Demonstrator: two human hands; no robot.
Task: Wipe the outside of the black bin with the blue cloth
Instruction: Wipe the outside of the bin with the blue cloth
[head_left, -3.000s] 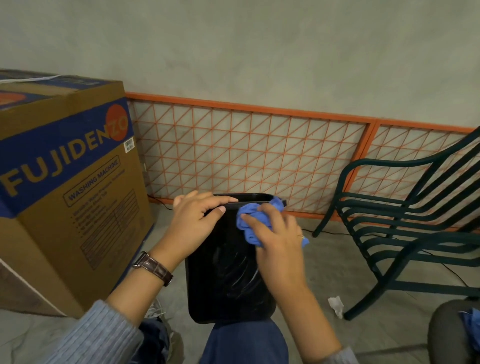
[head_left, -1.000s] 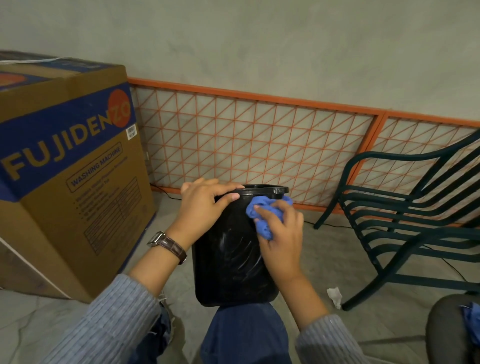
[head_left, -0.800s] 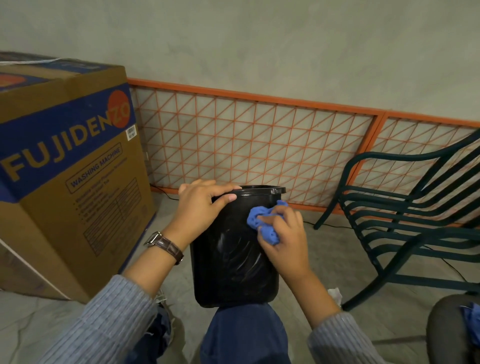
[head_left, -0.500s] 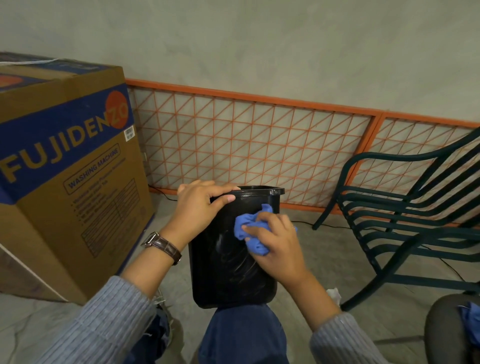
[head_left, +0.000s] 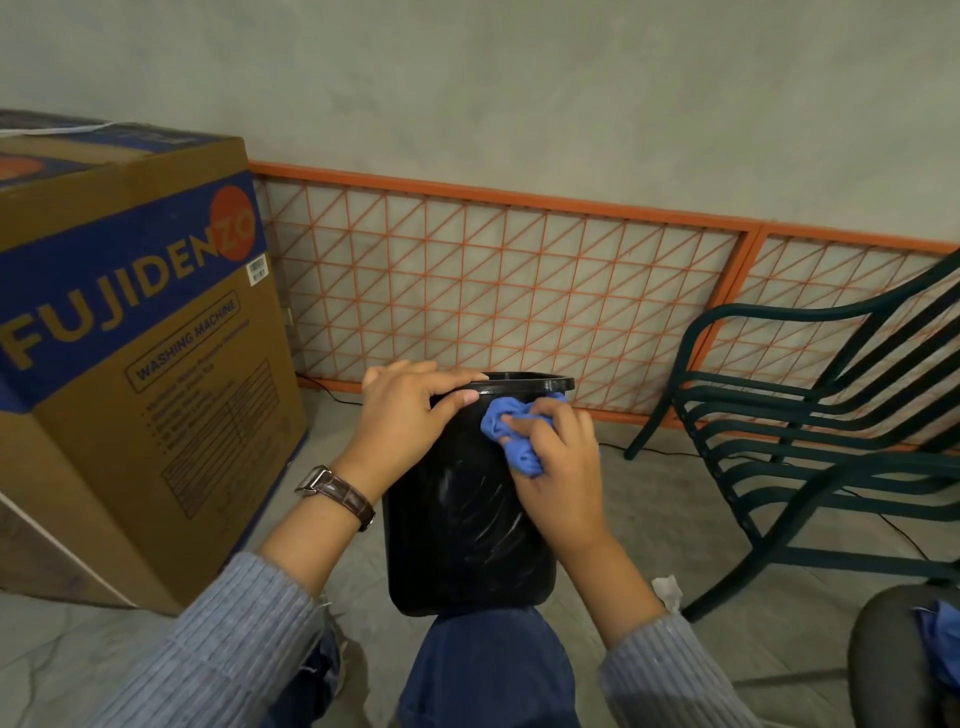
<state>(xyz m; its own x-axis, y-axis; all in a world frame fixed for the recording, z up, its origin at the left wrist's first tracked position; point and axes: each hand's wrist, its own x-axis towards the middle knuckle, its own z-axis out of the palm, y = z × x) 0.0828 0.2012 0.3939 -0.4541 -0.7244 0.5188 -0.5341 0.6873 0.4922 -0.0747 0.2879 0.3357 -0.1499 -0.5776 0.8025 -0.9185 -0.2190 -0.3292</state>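
Note:
The black bin (head_left: 462, 535) stands upright on the floor just beyond my knee, its near wall streaked with wet marks. My left hand (head_left: 410, 415) grips the bin's rim at the left, fingers over the edge and thumb on the outside. My right hand (head_left: 558, 467) holds the crumpled blue cloth (head_left: 511, 434) and presses it against the bin's outer wall just below the rim, on the upper right.
A big cardboard washing-machine box (head_left: 135, 358) stands close on the left. An orange wire grille (head_left: 493, 296) leans along the wall behind. A dark green chair (head_left: 810, 431) is on the right. A scrap of white paper (head_left: 667, 590) lies on the floor.
My right hand rubbed the cloth left and down across the bin's upper wall, then back up to just under the rim. The left hand stayed on the rim.

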